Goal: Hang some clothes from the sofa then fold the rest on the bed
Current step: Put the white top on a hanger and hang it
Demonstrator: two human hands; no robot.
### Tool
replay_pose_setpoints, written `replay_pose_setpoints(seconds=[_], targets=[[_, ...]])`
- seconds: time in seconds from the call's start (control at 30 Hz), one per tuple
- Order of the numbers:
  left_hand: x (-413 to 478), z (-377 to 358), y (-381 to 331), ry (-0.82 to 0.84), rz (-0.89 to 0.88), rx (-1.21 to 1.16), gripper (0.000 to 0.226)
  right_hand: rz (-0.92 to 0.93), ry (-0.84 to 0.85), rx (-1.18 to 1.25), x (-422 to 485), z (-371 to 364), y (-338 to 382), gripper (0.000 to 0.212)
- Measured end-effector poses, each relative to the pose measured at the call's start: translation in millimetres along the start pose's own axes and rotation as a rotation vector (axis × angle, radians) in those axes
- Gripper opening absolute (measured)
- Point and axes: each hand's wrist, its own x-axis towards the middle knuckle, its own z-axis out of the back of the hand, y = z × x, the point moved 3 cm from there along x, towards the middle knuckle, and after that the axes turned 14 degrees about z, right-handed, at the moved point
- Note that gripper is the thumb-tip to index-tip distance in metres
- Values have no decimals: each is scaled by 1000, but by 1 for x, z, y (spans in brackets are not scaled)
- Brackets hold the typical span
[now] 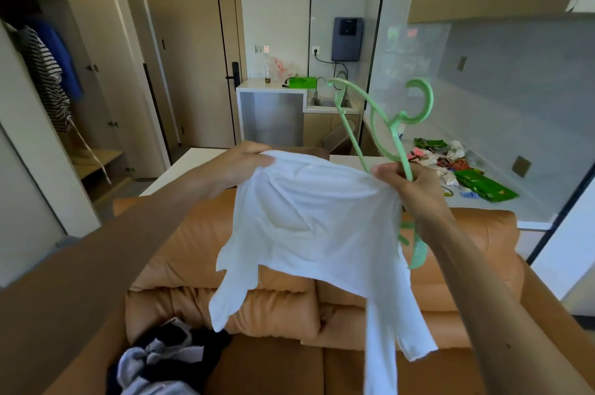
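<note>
I hold a white long-sleeved shirt [309, 233] up in the air above the tan leather sofa [199, 253]. My left hand [241, 162] grips its upper left edge. My right hand [405, 182] pinches the upper right edge together with a light green plastic hanger [386, 124], whose hook points up and right; the hanger's lower end pokes out behind the shirt by my right wrist. The shirt's sleeves dangle down. A pile of dark and grey clothes [161, 359] lies on the sofa seat at lower left.
An open wardrobe [96, 79] at left holds a striped top [45, 72] and a blue garment [61, 56] on a rail. Behind the sofa runs a white counter [502, 204] with snack packets [483, 187], then a sink [328, 103] and a door [190, 46].
</note>
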Motion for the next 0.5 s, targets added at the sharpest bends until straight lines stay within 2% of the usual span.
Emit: replay_pose_setpoints(seconds=[0.1, 0.17, 0.27, 0.33, 0.4, 0.5], targets=[[6, 0, -7, -84, 0, -30, 35, 32, 8, -76, -2, 6, 2, 41], [6, 2, -16, -116, 12, -97, 27, 140, -7, -148, 0, 10, -5, 46], [9, 4, -29, -92, 89, -230, 27, 286, -77, -197, -2, 18, -16, 45], [9, 6, -36, -84, 129, -275, 23, 292, -123, -88, -4, 27, -19, 45], [12, 7, -42, -55, 141, -241, 21, 259, -95, 72, -7, 39, -19, 47], [12, 6, -47, -4, 152, -146, 24, 261, 117, 265, -13, 58, -21, 52]])
